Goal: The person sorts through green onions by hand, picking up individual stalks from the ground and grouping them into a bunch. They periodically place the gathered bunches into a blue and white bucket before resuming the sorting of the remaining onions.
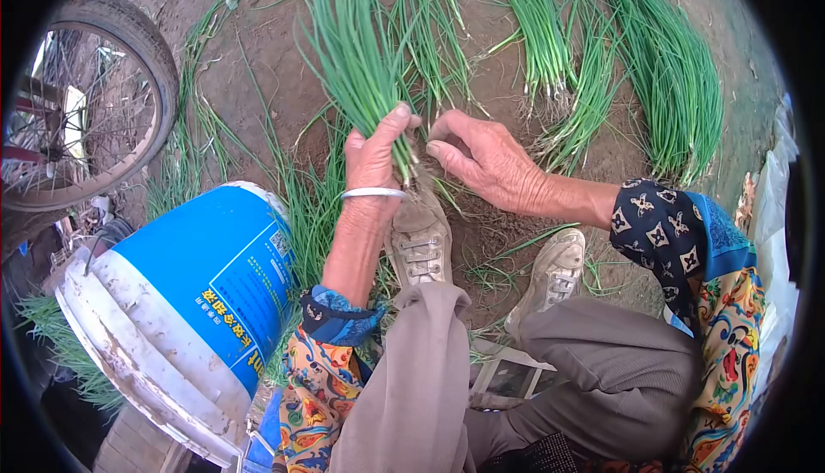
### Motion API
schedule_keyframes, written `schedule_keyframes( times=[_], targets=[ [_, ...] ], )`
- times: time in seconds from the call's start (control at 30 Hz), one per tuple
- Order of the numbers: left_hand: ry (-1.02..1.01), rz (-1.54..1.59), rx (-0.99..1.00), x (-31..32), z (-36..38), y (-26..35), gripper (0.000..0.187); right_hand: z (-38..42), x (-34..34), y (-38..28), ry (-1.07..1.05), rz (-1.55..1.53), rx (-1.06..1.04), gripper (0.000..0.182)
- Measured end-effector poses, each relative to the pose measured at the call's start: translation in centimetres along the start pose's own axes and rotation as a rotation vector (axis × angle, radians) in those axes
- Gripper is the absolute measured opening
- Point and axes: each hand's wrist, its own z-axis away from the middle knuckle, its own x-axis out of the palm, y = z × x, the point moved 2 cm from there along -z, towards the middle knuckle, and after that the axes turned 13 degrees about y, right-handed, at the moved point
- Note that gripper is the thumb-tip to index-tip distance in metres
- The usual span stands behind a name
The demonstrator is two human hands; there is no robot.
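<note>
Left hand (371, 164) has its fingers wrapped round a bunch of green onions (357, 56), roots toward the shoes (421, 245)! Right hand (490, 162) hovers just beside, fingers curled; whether they pinch anything, can't tell. More green onions (657, 69) lie on the soil (249, 69).

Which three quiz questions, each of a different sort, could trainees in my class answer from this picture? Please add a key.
1. Multiple choice: what does the left hand hold?
A) A canvas shoe
B) A bunch of long green stalks
C) A bucket handle

2. True or false: the spoked wheel and the blue-and-white bucket are both on the person's left side.

3. Fill in the missing word: a pale, ring-shaped ______ is worn around the left wrist.

Key: 1. B; 2. True; 3. bangle
</note>
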Motion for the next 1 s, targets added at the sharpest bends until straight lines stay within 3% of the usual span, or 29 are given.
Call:
schedule_keyframes(
  times=[0.03,0.1,0.13,0.27,0.4,0.6,0.7,0.9,1.0],
  targets=[
    [0.03,-0.015,0.021,-0.4,-0.1,0.7,0.019,-0.3,-0.7,0.5,0.016,0.054,-0.034,0.019],
    [0.019,0.024,0.253,-0.6,0.5,2.9,0.018,-1.2,-3.0,1.7,0.056,0.131,0.121,0.016],
    [0.005,0.058,0.332,-0.4,1.0,4.0,0.019,-1.6,-3.9,2.8,0.168,0.221,0.09,0.013],
    [-0.104,0.354,0.137,-0.3,0.1,4.4,0.021,-3.5,-7.9,5.5,0.353,0.43,0.249,0.016],
    [-0.074,0.254,-0.137,-0.2,0.0,0.4,0.022,-5.2,-8.2,6.0,0.338,0.452,0.15,0.02],
    [-0.029,0.195,-0.122,-0.2,0.3,-0.5,0.021,-10.2,-4.7,6.3,0.383,0.563,-0.02,0.023],
    [-0.013,0.197,-0.138,-0.2,0.0,-0.6,0.021,-10.8,-4.1,6.1,0.402,0.655,0.043,0.023],
    [-0.003,0.168,-0.111,0.1,0.2,-0.6,0.023,-9.3,-5.2,3.6,0.358,0.253,0.338,0.022],
    [0.001,0.138,-0.077,0.3,0.4,-0.4,0.022,-5.6,-3.1,3.0,0.22,0.081,0.294,0.015]
  ],
)
